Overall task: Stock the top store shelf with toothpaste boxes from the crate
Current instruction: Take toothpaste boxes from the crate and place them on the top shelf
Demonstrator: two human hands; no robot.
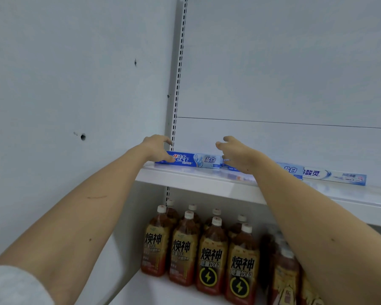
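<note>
Three toothpaste boxes lie in a row, end to end, on the white top shelf (191, 180). The leftmost blue box (198, 160) sits against the slotted upright. My left hand (155, 149) arches over its left end, thumb against the front face and fingers raised above the top. My right hand (234, 154) hovers at its right end with fingers spread and holds nothing. A second blue box (291, 170) is partly hidden behind my right forearm. A white and blue box (339, 176) lies further right. The crate is out of view.
Several brown drink bottles (207, 252) with yellow labels stand on the shelf below. A slotted metal upright (177, 89) runs up at the shelf's left end, with a bare wall (75, 95) to its left. The shelf's white back panel (295, 73) rises behind the boxes.
</note>
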